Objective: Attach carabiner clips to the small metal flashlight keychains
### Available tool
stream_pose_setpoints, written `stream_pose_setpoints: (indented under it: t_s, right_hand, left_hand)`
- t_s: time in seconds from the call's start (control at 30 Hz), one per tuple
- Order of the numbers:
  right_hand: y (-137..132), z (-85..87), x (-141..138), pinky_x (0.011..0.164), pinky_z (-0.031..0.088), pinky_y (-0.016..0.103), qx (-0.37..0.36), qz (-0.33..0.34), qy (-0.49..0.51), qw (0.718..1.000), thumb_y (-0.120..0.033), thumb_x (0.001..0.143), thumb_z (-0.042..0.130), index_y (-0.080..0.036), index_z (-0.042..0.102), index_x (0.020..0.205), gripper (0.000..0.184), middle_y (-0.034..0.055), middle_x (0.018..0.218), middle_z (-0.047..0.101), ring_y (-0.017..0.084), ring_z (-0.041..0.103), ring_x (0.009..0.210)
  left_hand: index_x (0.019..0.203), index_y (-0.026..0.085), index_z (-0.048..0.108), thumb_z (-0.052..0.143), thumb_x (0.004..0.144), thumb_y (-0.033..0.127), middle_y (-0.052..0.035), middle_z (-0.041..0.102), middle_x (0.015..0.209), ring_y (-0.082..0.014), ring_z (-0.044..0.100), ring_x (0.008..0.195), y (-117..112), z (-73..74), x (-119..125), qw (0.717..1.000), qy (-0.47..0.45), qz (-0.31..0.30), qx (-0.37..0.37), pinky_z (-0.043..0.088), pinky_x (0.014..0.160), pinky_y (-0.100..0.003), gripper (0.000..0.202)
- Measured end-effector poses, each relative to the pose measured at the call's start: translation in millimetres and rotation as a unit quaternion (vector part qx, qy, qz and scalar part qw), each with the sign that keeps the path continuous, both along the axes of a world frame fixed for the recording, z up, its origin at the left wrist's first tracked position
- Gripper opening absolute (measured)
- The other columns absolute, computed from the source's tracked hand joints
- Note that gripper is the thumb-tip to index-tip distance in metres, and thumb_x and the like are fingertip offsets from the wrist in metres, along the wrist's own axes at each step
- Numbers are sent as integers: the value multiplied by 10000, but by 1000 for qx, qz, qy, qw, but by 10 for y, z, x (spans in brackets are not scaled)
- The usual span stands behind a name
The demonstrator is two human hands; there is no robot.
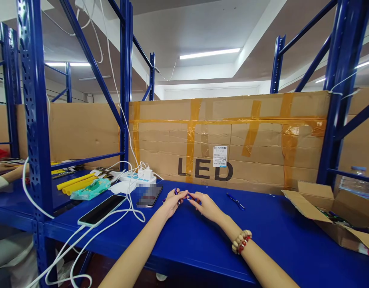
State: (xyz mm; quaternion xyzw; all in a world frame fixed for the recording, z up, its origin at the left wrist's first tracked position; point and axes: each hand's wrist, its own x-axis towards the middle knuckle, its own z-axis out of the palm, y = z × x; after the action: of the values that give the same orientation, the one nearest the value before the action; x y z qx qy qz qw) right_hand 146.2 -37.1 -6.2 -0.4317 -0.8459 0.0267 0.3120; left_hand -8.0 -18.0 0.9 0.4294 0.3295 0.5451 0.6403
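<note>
My left hand [171, 203] is closed above the blue tabletop, with a slim blue pen-like piece [176, 192] showing between its fingers. My right hand [206, 205] meets it fingertip to fingertip, pinching a small dark blue part [188, 196]. Fingers cover most of both pieces, so I cannot tell whether they are joined. To the right of my hands lies a blue pen [236, 201], flat on the table. An open cardboard box [337, 230] with small dark items inside stands at the far right.
A dark phone [150, 196] and a light-cased phone [102, 210] lie left of my hands among white cables. Behind them are a power strip [145, 179], a teal packet [90, 189] and yellow tubes [79, 184]. Taped cardboard [166, 140] walls the back; blue posts [37, 120] flank the table.
</note>
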Motion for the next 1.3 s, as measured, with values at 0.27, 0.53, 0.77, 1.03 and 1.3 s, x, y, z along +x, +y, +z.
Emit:
stream_pose_setpoints:
  t_s: [0.27,0.53,0.77,1.03,1.3]
  right_hand:
    - [-37,6,-20,704,412,274,12,-7,-49,999,-346,900,345,-180,562,1078,326,71,880,583,161,538,758]
    - [-51,-3,-15,811,426,335,0,-19,-97,995,-319,917,304,-166,534,1133,351,110,1060,568,218,547,964]
    - [-96,44,-46,770,426,294,-16,-15,-95,995,-298,919,300,-168,551,1089,330,95,1019,566,193,554,919]
    - [3,-18,9,700,407,267,-24,-21,-39,999,-289,912,320,-204,576,1061,309,53,899,579,160,543,809]
    - [34,-41,35,778,401,265,-15,-21,-2,1000,-298,896,374,-204,578,1061,279,53,967,572,150,537,878]
  left_hand:
    - [675,159,336,785,485,219,5,580,600,-74,524,543,79,-97,-6,999,20,5,51,294,501,-176,490]
    - [642,153,350,776,467,294,19,567,633,-46,424,503,156,-196,-10,992,84,40,85,268,497,-189,482]
    - [663,159,342,776,451,332,4,583,673,-44,401,498,185,-220,-8,991,92,37,93,254,488,-190,513]
    - [629,151,372,783,457,321,41,502,550,-50,412,485,177,-223,8,990,99,57,84,262,478,-185,477]
    - [668,151,381,797,488,216,18,510,559,-69,506,527,131,-136,7,999,33,11,-13,286,454,-170,458]
